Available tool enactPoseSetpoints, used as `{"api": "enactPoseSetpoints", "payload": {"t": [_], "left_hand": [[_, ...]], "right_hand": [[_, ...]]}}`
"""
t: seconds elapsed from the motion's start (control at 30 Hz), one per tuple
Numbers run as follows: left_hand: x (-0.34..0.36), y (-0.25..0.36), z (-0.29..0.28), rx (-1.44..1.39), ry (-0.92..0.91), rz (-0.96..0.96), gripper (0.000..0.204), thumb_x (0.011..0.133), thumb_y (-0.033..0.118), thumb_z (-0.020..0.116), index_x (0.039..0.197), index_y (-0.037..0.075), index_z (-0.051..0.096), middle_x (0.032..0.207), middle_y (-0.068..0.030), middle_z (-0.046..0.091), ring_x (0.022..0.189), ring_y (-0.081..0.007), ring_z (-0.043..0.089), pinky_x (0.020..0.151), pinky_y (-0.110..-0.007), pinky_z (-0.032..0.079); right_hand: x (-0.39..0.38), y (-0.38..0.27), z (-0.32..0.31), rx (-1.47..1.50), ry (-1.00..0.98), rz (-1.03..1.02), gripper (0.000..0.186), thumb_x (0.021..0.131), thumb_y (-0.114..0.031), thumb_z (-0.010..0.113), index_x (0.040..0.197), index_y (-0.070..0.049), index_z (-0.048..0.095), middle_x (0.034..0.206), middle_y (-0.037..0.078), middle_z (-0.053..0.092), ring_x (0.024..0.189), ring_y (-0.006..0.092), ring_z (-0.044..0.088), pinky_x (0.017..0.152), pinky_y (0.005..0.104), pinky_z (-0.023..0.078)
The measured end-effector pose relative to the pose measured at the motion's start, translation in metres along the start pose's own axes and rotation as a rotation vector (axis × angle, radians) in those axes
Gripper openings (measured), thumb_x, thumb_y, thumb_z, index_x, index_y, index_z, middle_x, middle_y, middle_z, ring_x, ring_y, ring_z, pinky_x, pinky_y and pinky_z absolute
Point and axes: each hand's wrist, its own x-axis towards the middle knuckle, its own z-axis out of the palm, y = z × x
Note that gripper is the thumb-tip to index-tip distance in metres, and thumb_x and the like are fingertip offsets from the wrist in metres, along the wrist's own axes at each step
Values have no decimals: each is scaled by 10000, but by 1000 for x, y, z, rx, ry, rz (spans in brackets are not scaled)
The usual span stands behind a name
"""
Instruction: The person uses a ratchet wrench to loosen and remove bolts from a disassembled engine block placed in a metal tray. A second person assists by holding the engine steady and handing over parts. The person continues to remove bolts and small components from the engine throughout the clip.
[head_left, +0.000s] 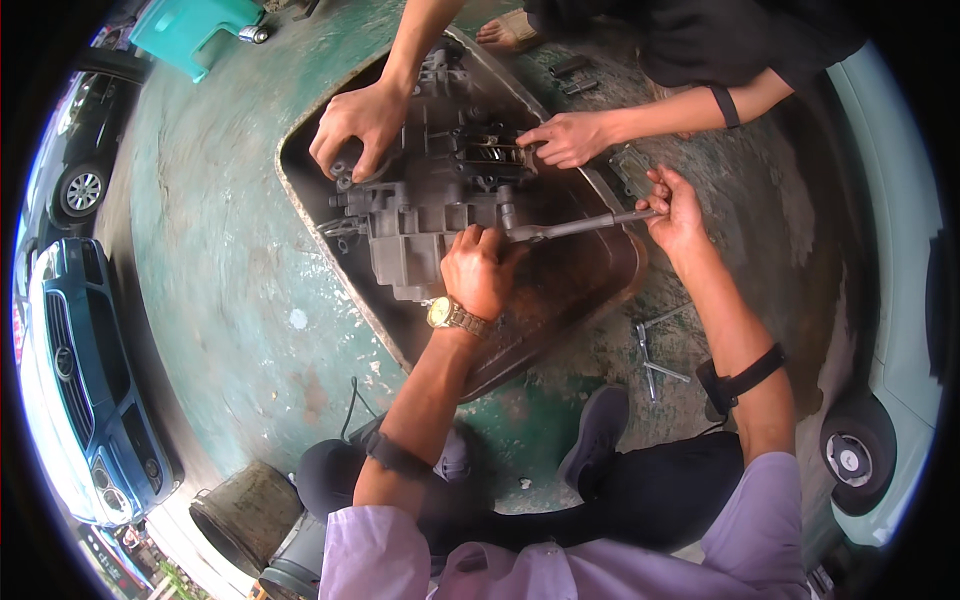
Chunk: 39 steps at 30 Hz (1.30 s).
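A grey cast-metal gearbox housing [415, 235] lies in a shallow rusty metal tray [575, 310]. My right hand [677, 212] is closed round the handle end of a long ratchet wrench [585, 226], which runs leftward, nearly level, to the housing. Beside the wrench's head, my left hand [478, 270] is curled against the housing; what its fingers hold is hidden. At the wrench's head stands an upright socket [507, 208]. A co-worker's hand [362, 128] grips a dark rounded part at the housing's left side, and the other hand [570, 138] touches the opening on top.
On the floor to the right lies a metal multi-arm wrench [646, 358]. Small metal parts [573, 75] lie beyond the tray, near the co-worker's bare foot [507, 30]. A teal stool [185, 30], a worn bucket [245, 515], and parked cars [90, 370] stand around.
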Motion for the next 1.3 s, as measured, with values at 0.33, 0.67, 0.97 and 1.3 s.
{"api": "enactPoseSetpoints", "payload": {"t": [0.33, 0.67, 0.97, 1.3], "left_hand": [[3, -1, 1, 34, -50, 16, 266, 750, 285, 780, 783, 75, 620, 821, -115, 625, 801, -338, 620, 647, -456, 516], [9, -4, -9, -98, -129, -36, 265, 740, 227, 790, 842, 64, 609, 849, -134, 632, 819, -355, 626, 686, -462, 516], [16, -7, -14, -135, -258, -74, 279, 733, 186, 798, 877, 39, 609, 891, -169, 631, 818, -399, 635, 694, -485, 518], [28, -12, -17, -168, -323, -30, 340, 695, 128, 828, 964, -7, 669, 937, -218, 648, 846, -410, 644, 732, -449, 532]], "right_hand": [[-3, -2, 13, 250, 107, -48, 293, 1051, -251, 413, 888, -66, 572, 573, -69, 345, 429, 73, 262, 508, 257, 296], [18, 72, -47, 698, 183, 55, 276, 1022, -173, 348, 897, -48, 559, 571, -52, 371, 444, 82, 281, 480, 252, 296], [5, 101, -37, 377, 307, -128, 260, 1053, -182, 344, 950, -65, 552, 649, -24, 448, 495, 115, 364, 532, 256, 365], [-34, 122, -34, -770, 572, -218, 435, 1003, -425, 477, 1106, -4, 520, 900, 238, 653, 767, 352, 661, 593, 436, 532]]}}
